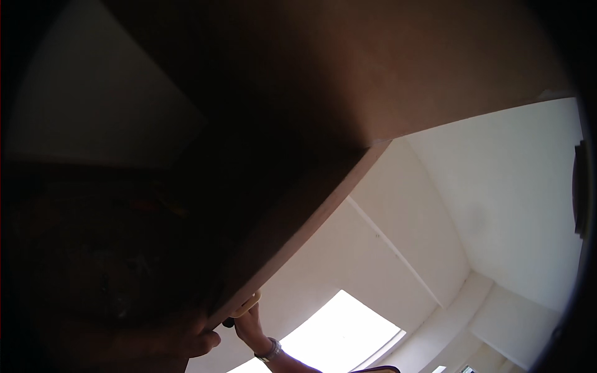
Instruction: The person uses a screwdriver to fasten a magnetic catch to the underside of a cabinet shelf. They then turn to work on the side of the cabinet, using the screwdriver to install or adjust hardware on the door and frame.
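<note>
I count two hands on my feed: the right hand (250,328), wearing one wristwatch (270,350), grasps one pale-yellow loop (253,303) beside the dark board's edge (309,229). The loop's long axis slants toward upper right, roughly along that edge; any marking is too small to read. The left hand (200,342) sits nearby in shadow; I can't tell its grip.

No text, label, brand, number or sign is showing readably anywhere. Just left of the bright opening (342,336), the wristband (268,350) is appearing too small for any marking to be made out; farther left, the dark area (124,267) is lying too deep in shadow for reading.
</note>
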Available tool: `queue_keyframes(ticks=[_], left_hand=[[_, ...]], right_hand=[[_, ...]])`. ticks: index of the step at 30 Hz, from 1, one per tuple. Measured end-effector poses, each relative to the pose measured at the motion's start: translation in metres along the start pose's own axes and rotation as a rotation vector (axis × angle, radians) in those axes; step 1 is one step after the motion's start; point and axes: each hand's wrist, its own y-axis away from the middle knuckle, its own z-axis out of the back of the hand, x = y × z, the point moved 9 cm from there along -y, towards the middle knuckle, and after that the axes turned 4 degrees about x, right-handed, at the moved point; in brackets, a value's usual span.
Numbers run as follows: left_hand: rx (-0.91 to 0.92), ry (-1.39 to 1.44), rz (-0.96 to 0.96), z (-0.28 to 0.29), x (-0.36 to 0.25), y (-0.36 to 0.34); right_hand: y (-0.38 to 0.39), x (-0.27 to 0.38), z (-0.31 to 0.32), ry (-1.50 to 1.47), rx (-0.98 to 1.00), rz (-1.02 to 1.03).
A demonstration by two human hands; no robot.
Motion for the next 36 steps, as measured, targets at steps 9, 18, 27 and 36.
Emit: queue_keyframes(ticks=[9, 18, 27, 36], left_hand=[[0.004, 0.005, 0.007, -0.004, 0.004, -0.012], [0.009, 0.012, 0.001, -0.004, -0.001, -0.013], [0.003, 0.012, 0.002, -0.002, -0.005, -0.012], [0.005, -0.003, 0.010, 0.000, -0.011, -0.010]], right_hand=[[-0.006, -0.010, 0.016, 0.017, 0.035, -0.024], [-0.004, -0.012, 0.018, 0.004, 0.035, -0.044], [-0.006, -0.009, 0.011, 0.050, 0.083, -0.088], [-0.005, -0.008, 0.014, 0.047, 0.072, -0.126]])
